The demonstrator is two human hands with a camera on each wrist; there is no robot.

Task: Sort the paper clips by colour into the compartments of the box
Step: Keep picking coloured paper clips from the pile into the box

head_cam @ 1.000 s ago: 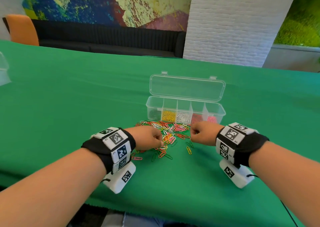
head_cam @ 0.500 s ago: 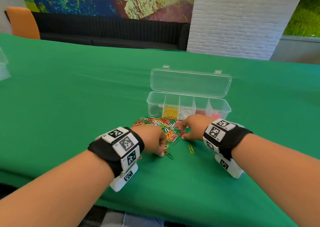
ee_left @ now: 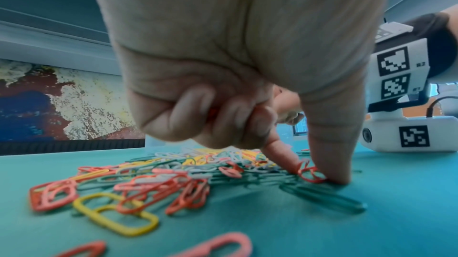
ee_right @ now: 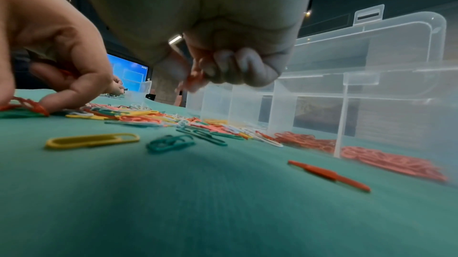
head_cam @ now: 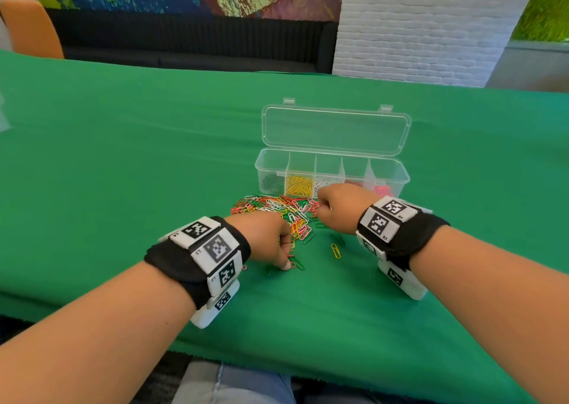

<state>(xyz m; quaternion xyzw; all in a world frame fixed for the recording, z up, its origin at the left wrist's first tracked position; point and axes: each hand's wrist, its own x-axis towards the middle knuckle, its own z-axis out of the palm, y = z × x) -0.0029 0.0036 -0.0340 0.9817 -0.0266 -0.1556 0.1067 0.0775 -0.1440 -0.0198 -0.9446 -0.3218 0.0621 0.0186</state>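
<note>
The box point(head_cam: 332, 169) stands on the table point(head_cam: 123, 157), its open lid point(head_cam: 335, 129) rising behind the row of compartments. Just before the box lies the heap of paper clips point(head_cam: 277, 209). The left hand point(head_cam: 261, 237) rests on the heap's near edge and the right hand point(head_cam: 341, 206) hangs over its right edge, close before the box.

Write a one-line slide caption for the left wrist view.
The left hand pinches a red paper clip against the green tablecloth beside the mixed heap of coloured paper clips.
</note>
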